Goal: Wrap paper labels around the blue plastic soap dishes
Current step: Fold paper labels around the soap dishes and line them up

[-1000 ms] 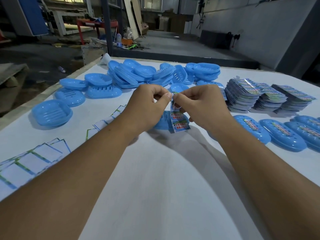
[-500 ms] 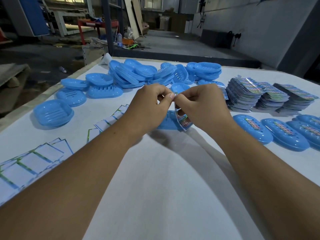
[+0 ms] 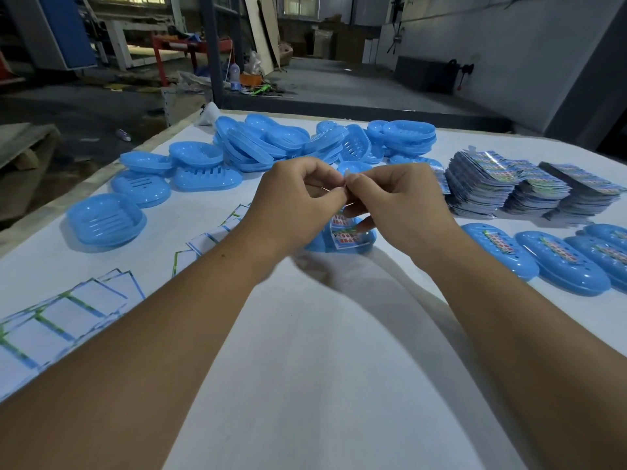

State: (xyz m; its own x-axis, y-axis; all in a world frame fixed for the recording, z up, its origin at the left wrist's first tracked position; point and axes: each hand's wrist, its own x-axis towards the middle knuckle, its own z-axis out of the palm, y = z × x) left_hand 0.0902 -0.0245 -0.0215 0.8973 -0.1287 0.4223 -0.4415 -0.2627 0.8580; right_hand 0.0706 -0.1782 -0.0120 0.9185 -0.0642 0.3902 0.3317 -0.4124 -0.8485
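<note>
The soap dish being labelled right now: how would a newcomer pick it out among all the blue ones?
On the white table, skip the loose pile at the back and the finished row on the right. It is the soap dish lying directly beneath the left hand and right hand, the only one with a label still lifted at its ends.

I see a white table (image 3: 322,368). Beyond its far edge stands a dark steel post (image 3: 212,49), a small plastic bottle (image 3: 234,75) near its foot, and a red-framed bench (image 3: 190,49) further left.

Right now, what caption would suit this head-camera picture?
Both hands, left and right, pinch a paper label above a blue soap dish.
</note>
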